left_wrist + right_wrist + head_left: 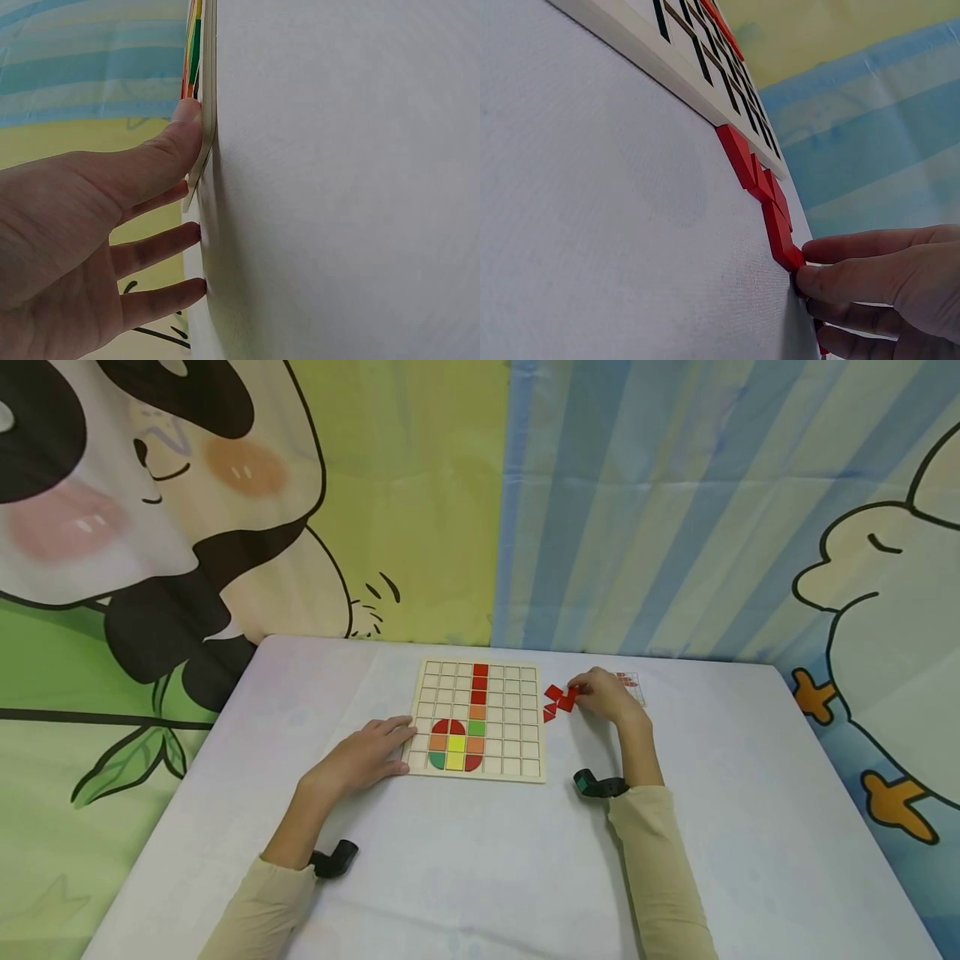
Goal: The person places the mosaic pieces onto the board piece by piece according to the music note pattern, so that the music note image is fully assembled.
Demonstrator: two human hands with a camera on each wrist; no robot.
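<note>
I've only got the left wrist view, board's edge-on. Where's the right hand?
Observer: Off the board's right side; head view shows the right hand pinching a red piece.
Operator: Other loose pieces there?
Observer: Yes, more red pieces lie on the table between that hand and the board.
Operator: What's at the board's far edge?
Observer: Three red squares in one column, starting at that edge.
</note>
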